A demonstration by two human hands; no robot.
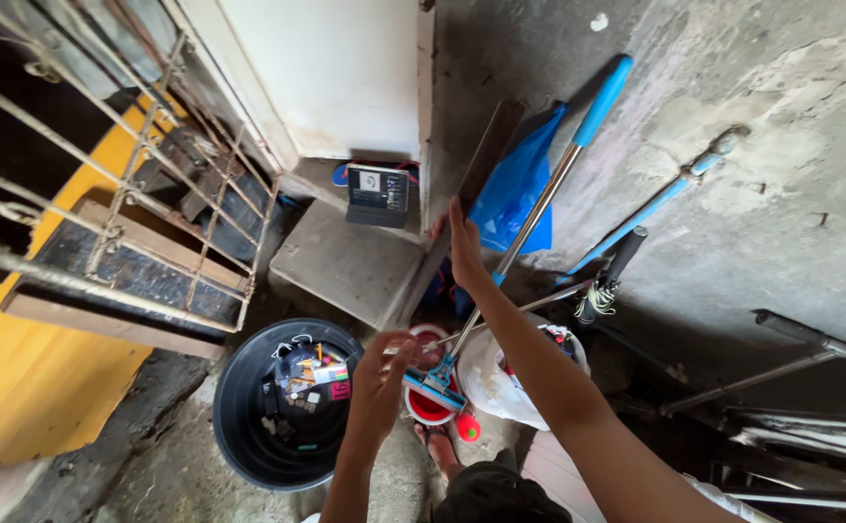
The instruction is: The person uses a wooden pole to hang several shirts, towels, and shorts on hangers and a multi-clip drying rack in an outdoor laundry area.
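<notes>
Rough grey concrete wall (733, 126) fills the right and top, stained and patchy. Concrete floor (181, 465) below, dirty, with a raised concrete step (341, 261) at centre. White door (326, 68) above the step, rusty metal grille (103, 184) to the left over a yellow surface (26, 387).

Black round tub (249, 426) sits on the floor left of centre, holding packets and small litter. Blue plastic bag (515, 189) hangs against the wall beside a dark plank (486, 155). White plastic bag (501, 383) lies on the floor just right of a red bucket (430, 407).

Mop (530, 223) leans diagonally: blue grip up top, metal shaft, blue head down on the red bucket. A second long handle (660, 203) with blue sections leans further right (several metal bars lie along the right edge).

Small dark device (377, 194) with a screen stands on the step by the door.

Right hand (464, 254) reaches up, fingers stretched out and mostly flat, pressing on the edge of the dark plank, just beside the mop shaft. Not wrapped around anything I can see.

Left hand (381, 373) is lower, fingers loosely curled and partly spread, just beside the mop head and bucket rim; cannot tell if it actually touches either.
</notes>
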